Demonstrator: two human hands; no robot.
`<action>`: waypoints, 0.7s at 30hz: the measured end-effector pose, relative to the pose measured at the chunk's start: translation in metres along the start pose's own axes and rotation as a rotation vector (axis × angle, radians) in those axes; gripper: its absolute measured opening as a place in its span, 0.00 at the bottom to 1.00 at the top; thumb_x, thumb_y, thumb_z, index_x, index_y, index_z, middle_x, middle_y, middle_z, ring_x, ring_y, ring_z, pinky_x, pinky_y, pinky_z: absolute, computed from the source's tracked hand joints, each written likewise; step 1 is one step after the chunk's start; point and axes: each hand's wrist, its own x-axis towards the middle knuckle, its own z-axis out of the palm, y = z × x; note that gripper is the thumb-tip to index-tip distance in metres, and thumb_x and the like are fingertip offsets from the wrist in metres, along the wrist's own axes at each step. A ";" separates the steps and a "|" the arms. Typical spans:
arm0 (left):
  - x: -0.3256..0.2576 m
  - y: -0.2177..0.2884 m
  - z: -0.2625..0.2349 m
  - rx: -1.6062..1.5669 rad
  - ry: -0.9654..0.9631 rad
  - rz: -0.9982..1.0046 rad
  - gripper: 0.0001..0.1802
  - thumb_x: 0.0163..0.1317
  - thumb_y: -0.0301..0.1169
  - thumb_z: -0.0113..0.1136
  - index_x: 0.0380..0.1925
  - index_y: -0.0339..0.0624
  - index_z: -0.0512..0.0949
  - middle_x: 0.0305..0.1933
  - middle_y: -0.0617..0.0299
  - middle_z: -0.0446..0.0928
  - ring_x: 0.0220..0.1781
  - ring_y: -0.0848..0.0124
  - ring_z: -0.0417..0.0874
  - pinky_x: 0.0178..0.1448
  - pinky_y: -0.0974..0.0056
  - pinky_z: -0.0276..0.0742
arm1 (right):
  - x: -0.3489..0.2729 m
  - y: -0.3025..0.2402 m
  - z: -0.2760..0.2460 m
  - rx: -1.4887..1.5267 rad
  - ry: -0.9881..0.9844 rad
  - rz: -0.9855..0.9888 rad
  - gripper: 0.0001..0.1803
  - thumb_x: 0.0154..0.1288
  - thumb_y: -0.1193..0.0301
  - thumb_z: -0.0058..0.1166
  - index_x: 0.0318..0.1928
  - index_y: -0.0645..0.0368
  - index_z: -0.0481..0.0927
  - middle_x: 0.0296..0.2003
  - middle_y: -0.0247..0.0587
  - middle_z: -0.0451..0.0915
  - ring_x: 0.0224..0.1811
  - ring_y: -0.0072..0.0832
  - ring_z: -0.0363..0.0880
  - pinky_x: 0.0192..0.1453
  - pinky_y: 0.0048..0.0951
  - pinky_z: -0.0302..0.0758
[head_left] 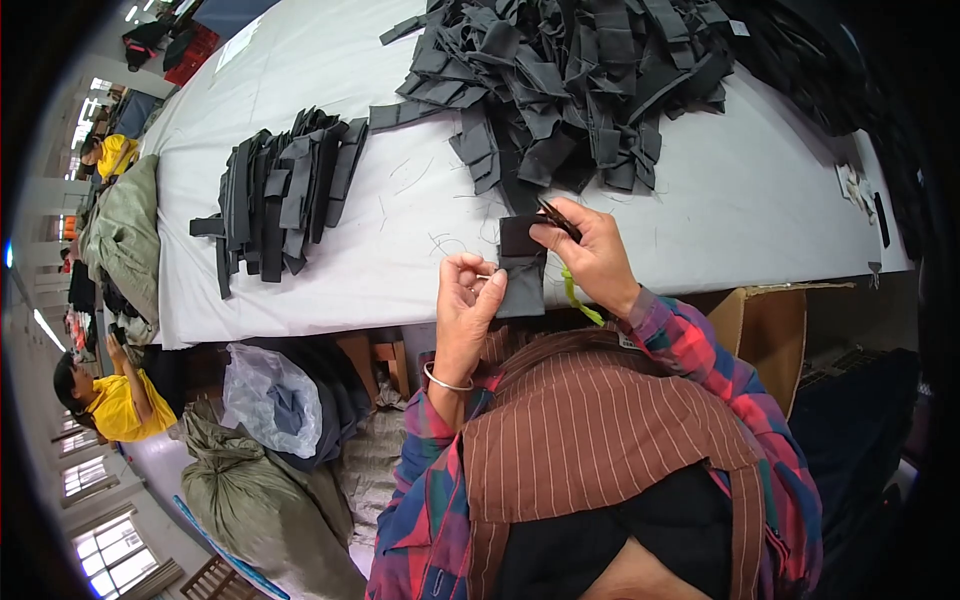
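Near the front edge of the white-covered table (700,240), my left hand (463,305) is closed, thumb and fingers pinching the left edge of a dark grey fabric piece (522,290). My right hand (592,250) is closed around small black thread snips (560,218) with their points toward the upper left. Its thumb also rests at the upper right of the fabric piece, which hangs between both hands. A bright yellow-green strip (572,290) dangles below the right hand. Loose cut threads lie on the cloth around the left hand.
A large heap of dark fabric pieces (570,80) spreads over the far side; a smaller stack (280,195) lies at left. Under the right edge stands a cardboard box (765,335). Several sacks (250,490) and a clear plastic bag (275,400) sit left. Two people in yellow work farther off.
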 end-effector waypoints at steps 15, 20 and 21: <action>0.000 0.004 0.005 -0.267 -0.129 -0.159 0.30 0.61 0.17 0.46 0.62 0.46 0.54 0.57 0.51 0.68 0.44 0.73 0.79 0.43 0.74 0.75 | -0.004 0.020 0.016 0.346 -0.121 0.344 0.08 0.62 0.71 0.58 0.35 0.65 0.77 0.26 0.26 0.75 0.31 0.12 0.68 0.35 0.19 0.68; -0.003 -0.005 0.016 -0.346 0.072 -0.078 0.28 0.58 0.14 0.45 0.58 0.48 0.58 0.52 0.59 0.69 0.40 0.78 0.77 0.37 0.76 0.73 | -0.006 0.035 0.008 0.142 -0.194 0.300 0.11 0.65 0.70 0.57 0.45 0.63 0.78 0.35 0.25 0.75 0.38 0.12 0.69 0.45 0.18 0.69; -0.002 -0.009 0.013 -0.347 0.074 -0.080 0.28 0.58 0.14 0.45 0.58 0.48 0.58 0.52 0.59 0.69 0.40 0.78 0.77 0.37 0.76 0.73 | -0.006 0.033 0.006 0.141 -0.195 0.303 0.11 0.65 0.70 0.57 0.45 0.63 0.78 0.35 0.25 0.75 0.38 0.12 0.69 0.45 0.18 0.69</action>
